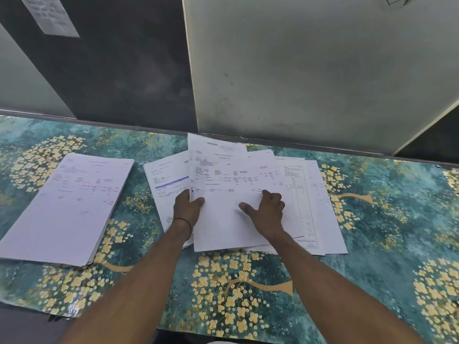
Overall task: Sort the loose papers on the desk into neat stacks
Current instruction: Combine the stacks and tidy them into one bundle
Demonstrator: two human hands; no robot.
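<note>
We recorded a desk covered in a glossy teal sheet printed with yellow blossom trees (pixel 372 281); the sheet's near left edge curled up slightly over a dark desk front. Behind the desk ran a dark rail, then a dark grey wall (pixel 119 70) on the left carrying a taped white paper notice (pixel 49 13), text unreadable. A pale grey-green upright panel (pixel 323 65), scuffed and smudged, stood on the right behind the desk.

On the left of the desk lay a squared stack of white printed sheets (pixel 67 207), tilted clockwise, well apart from the hands. At centre lay a loose fan of white printed forms (pixel 313 194), overlapping at differing angles, one with a purple band at its left. We could not count the sheets.

Our left hand (pixel 187 207) pinched the left edge of the topmost white form (pixel 223 227), thumb on top, fingers hidden beneath. A thin black band circled that wrist. Our right hand (pixel 267 212) lay flat on the same sheet, fingers spread, pressing it down on the fan.
</note>
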